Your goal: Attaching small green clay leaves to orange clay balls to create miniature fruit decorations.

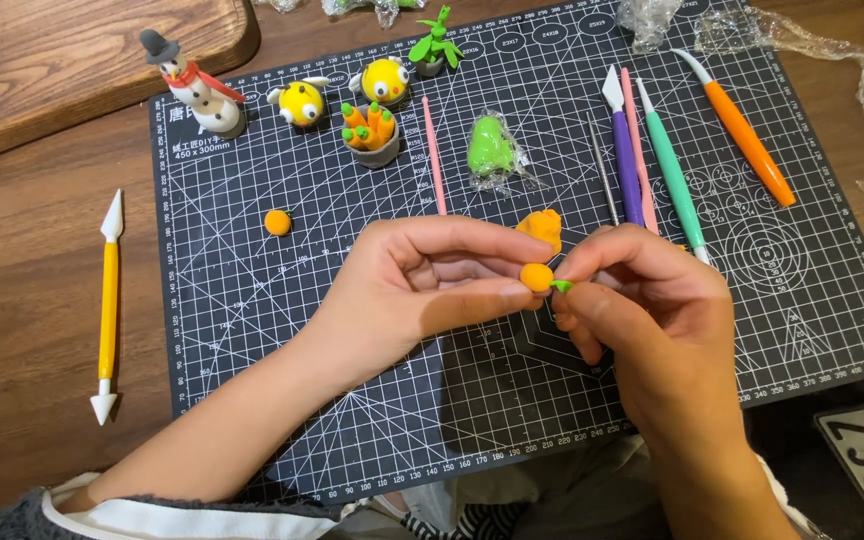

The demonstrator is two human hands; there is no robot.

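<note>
Orange clay ball (536,276) sat pinched in the left hand's (422,285) closed fingers above the dark cutting mat (252,300), while the right hand's (652,310) fingers, closed tight, pressed a tiny green leaf (561,286) against it.

We see cutting mat (252,330) on table (32,300). Our hands (422,285) (652,310) meet over mat centre, clay ball (536,276) between them. Figurines (302,102) along far edge, sculpting tools (652,150) far right, small ball (277,222) left of hands. Double-ended tool (108,310) on table left of mat; tray (102,50) behind.
</note>
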